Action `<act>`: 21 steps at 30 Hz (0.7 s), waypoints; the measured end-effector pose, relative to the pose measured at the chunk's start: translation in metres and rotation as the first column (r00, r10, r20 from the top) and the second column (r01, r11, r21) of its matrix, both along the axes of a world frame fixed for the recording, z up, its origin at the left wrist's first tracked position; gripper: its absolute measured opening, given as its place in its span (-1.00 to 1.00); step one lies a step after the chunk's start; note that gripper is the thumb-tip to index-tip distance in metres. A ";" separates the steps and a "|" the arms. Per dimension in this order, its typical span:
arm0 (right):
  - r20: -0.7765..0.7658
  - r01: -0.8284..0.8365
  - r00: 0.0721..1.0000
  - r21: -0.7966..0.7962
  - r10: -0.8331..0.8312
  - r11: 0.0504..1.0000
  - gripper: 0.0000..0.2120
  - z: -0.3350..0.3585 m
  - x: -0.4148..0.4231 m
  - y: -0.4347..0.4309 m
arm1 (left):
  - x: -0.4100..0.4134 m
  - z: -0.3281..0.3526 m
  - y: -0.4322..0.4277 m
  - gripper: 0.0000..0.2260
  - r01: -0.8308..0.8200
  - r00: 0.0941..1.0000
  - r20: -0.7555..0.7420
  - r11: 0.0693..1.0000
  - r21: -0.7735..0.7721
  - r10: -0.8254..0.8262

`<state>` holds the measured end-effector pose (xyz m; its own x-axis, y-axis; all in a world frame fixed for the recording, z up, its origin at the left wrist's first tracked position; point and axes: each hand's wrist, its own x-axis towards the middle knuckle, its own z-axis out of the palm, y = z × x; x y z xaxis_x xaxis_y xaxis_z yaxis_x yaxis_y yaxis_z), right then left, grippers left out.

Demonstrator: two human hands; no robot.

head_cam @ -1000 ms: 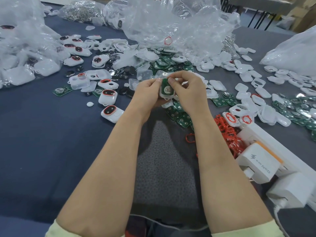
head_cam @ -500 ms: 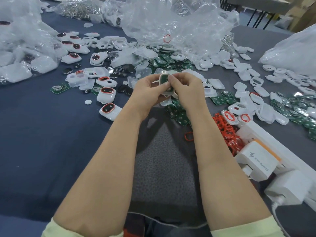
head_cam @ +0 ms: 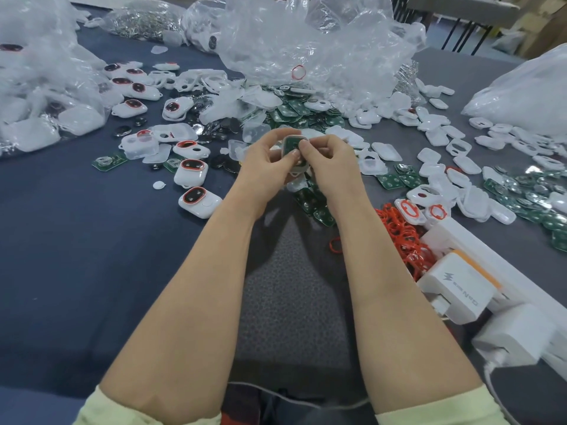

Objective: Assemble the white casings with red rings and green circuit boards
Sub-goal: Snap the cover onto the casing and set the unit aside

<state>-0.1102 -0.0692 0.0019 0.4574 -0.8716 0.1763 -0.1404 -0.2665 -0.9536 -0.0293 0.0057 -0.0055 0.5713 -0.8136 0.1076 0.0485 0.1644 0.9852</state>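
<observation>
My left hand (head_cam: 266, 162) and my right hand (head_cam: 329, 161) together hold a white casing (head_cam: 293, 146) above the table, a green circuit board lying inside it. Both thumbs press on the board from either side. Loose green circuit boards (head_cam: 316, 207) lie just under my hands. A pile of red rings (head_cam: 405, 237) sits to the right of my right forearm. Assembled white casings with red rings (head_cam: 199, 201) rest on the blue cloth to the left. Empty white casings (head_cam: 435, 154) are scattered to the right.
Crumpled clear plastic bags (head_cam: 306, 47) fill the far middle, with more bags at far left (head_cam: 36, 96) and far right (head_cam: 527, 90). A white power strip with chargers (head_cam: 460, 286) lies at the near right. Black coin cells (head_cam: 224, 167) are strewn among the parts.
Both hands have lifted the casing slightly away from me, and the thumbs have shifted on the green board. The rest of the table is unchanged.
</observation>
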 end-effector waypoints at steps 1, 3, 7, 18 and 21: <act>-0.001 -0.001 1.000 0.007 0.001 1.000 -0.90 0.000 -0.001 -0.001 | -0.001 0.000 0.000 -0.78 0.002 1.000 0.011 1.000 0.003 -0.002; -0.017 0.014 1.000 -0.008 -0.014 1.000 -0.84 0.000 0.000 -0.002 | -0.002 0.002 0.001 -0.76 -0.009 0.999 0.045 1.000 0.015 0.008; -0.048 0.045 0.998 -0.033 -0.046 0.998 -0.87 -0.002 0.004 0.001 | -0.006 0.003 0.000 -0.76 -0.044 0.996 0.080 0.998 0.038 0.040; -0.040 0.177 0.982 -0.167 -0.186 0.970 -0.85 0.004 -0.002 0.000 | 0.000 0.002 -0.001 -0.75 -0.136 0.991 0.012 0.990 0.048 0.136; -0.057 0.323 0.939 -0.196 -0.340 0.926 -0.71 0.004 -0.015 -0.010 | 0.002 0.003 -0.001 -0.74 -0.185 0.978 -0.096 0.982 0.030 0.187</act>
